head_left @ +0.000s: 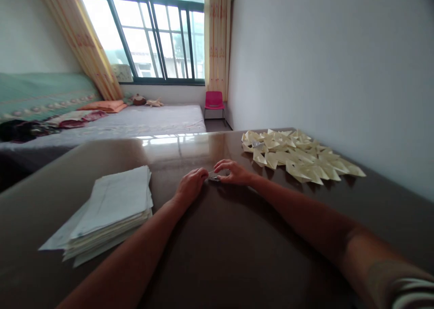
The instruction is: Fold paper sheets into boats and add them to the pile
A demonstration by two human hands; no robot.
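Note:
A small greyish-white piece of folded paper [214, 178] is between my hands, low over the brown table [217, 245]. My left hand [191, 183] has its fingers closed at the paper's left side. From the right, the thumb and forefinger of my right hand [234, 173] curve around the same piece, with a gap showing between them. The fingers partly hide the paper, so its exact shape is not clear.
A stack of loose paper sheets [117, 198] lies to the left. Many cream folded paper pieces [298, 155] spread over the right back of the table, beside the white wall [332, 65]. Beyond are a bed [162, 119], a pink chair [214, 100] and a window [162, 38].

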